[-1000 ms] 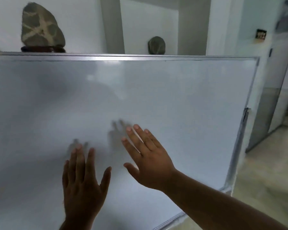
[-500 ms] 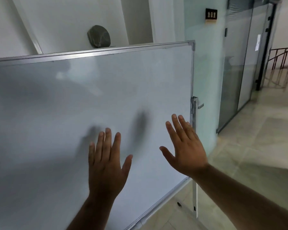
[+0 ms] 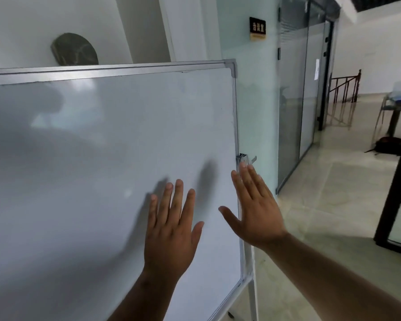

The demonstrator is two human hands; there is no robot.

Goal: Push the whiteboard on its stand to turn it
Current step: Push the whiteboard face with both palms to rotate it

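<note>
A large blank whiteboard in a silver frame fills the left of the view, its right edge carried by a white stand post with a metal pivot clamp. My left hand is raised flat with fingers spread in front of the board's lower right area; contact cannot be told. My right hand is open, palm forward, over the board's right frame edge just below the clamp, and casts a shadow on the board.
Behind the board stand a white wall with a dark stone and a pale pillar with a small sign. Glass partition doors run along the right. A dark table and a stair railing are farther off on the tiled floor.
The board's right edge has shifted left in view and the corridor has come into sight. Both hands have slid right along the board; my right hand has reached its frame edge.
</note>
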